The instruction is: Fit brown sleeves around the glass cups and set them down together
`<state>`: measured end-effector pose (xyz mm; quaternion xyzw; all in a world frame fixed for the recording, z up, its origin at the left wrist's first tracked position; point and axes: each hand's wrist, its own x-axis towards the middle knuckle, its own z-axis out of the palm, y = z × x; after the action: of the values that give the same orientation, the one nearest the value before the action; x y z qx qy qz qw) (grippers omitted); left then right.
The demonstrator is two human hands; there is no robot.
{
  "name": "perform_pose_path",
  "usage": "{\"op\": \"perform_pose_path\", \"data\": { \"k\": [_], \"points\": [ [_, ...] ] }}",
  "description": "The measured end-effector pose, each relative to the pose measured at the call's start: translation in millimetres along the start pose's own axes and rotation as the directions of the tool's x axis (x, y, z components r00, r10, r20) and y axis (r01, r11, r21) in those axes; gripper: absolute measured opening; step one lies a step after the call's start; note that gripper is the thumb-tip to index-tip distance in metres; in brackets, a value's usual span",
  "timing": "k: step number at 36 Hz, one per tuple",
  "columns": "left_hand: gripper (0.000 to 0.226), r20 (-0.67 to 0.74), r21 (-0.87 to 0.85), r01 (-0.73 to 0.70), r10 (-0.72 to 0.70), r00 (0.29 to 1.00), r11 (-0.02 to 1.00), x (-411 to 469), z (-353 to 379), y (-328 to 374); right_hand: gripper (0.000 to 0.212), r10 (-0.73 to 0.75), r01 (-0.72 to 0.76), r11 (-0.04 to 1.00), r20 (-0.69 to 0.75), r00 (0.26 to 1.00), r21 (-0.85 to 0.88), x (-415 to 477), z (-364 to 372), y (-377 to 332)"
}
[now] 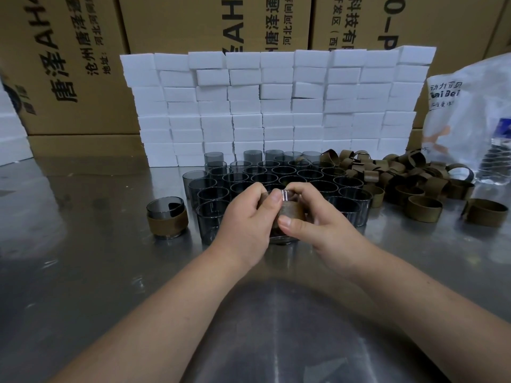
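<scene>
Both hands work one cup point(282, 239) low at the front of the cluster; left hand point(249, 219) wraps its side, right hand point(312, 217) pinches the sleeve point(290, 214) around it; sleeve looks partly down, rim clear above.

Risks, as I judge them: sleeve seated crooked if pushed on one side only; smooth glass slipping on the steel table point(83, 272); knuckles knocking the bare cups point(276, 175) packed just behind.

One sleeved cup point(167, 218) stands alone at left; loose sleeves point(401, 183) heaped at right. Plastic bag point(475, 120) far right; contents unclear. Cups look empty.
</scene>
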<state>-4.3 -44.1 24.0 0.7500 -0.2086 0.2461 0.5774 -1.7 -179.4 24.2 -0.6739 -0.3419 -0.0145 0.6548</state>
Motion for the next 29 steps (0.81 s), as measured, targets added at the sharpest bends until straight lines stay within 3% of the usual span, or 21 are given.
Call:
{"op": "perform_pose_path", "data": {
  "k": [9, 12, 19, 25, 29],
  "points": [
    [0.036, -0.039, 0.024, -0.065, 0.066, 0.997, 0.998, 0, 0, -6, 0.032, -0.011, 0.01, 0.997, -0.013, 1.0, -0.075, -1, 1, 0],
    [0.046, -0.049, -0.049, -0.102, 0.1, 0.994, 0.994, -1, 1, -7, 0.033, -0.024, 0.017, 0.992, -0.057, 0.998, -0.128, 0, 4, -1],
    [0.055, -0.007, -0.237, -0.011, 0.009, 1.0, 0.971, -1, 7, -5, 0.031, -0.082, 0.051, 0.967, -0.116, 0.99, -0.248, -1, -1, -2],
    [0.039, 0.024, -0.239, 0.019, -0.013, 1.0, 0.971, -5, 10, -3, 0.036, -0.172, 0.046, 0.803, -0.158, 0.972, -0.594, -2, -10, -4],
    [0.038, 0.059, -0.233, 0.01, 0.003, 0.998, 0.972, -7, 12, -1, 0.034, -0.274, 0.075, 0.706, -0.174, 0.946, -0.704, -4, -10, -2]
  ]
}}
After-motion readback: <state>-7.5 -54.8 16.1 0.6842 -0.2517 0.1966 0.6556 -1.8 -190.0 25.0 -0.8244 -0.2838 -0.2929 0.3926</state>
